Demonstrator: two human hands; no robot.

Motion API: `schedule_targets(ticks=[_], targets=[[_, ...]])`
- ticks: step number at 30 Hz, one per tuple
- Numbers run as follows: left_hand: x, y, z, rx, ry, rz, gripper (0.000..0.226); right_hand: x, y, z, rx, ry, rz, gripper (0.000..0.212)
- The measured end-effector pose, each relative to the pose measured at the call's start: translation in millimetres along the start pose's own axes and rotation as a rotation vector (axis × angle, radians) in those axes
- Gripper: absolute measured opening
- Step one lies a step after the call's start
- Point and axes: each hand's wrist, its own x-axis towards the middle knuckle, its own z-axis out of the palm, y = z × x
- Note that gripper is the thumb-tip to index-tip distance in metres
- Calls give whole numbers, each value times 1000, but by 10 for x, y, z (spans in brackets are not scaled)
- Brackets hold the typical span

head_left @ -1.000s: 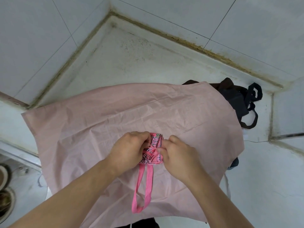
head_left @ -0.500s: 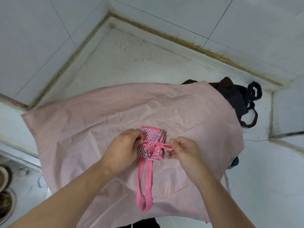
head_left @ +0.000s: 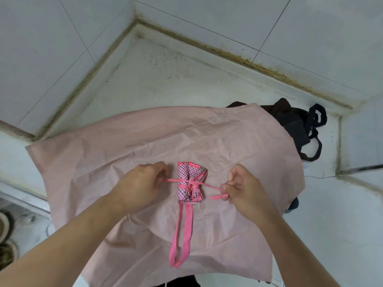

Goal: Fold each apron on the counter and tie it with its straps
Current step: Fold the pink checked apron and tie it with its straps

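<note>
White tiled walls (head_left: 62, 48), stained corner grout (head_left: 207, 45), pale counter (head_left: 155, 79), even light

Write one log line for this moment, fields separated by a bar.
step: tightening knot | left hand: pinches strap end | right hand: pinches other strap end | checked apron bundle: folded, on pink cloth

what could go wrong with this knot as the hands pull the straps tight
The left hand and right hand pull the straps apart around the checked bundle; nothing pins it, so it may twist or unfold. The neck loop hangs untied and might snag.
</note>
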Motion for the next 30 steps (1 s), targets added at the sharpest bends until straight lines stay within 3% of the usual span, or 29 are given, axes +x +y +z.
schedule_targets(ticks=[5,9,13,17,23,27,30], targets=[[-76,197,-26,109,-42,-25,8,-43,-70,46,-260,-51,-113,31],[-54,357,-15,115,-68,5,44,-56,-231,159,-343,-96,-182,31],[-5,436,56,105,-53,-23,30,-11,-298,272,-300,-112,-141,7],[41,366,120,84,-26,-21,28,35,-360,381,-309,-94,-184,37],[64,182,-4,-293,-32,-107,29,41,-167,297,-322,92,-138,43],[-22,218,-1,-855,-119,-59,26,-6,-138,311,-427,128,-130,25],[-56,266,24,-1158,-158,33,17,-12,-191,371,-482,106,-122,25]])
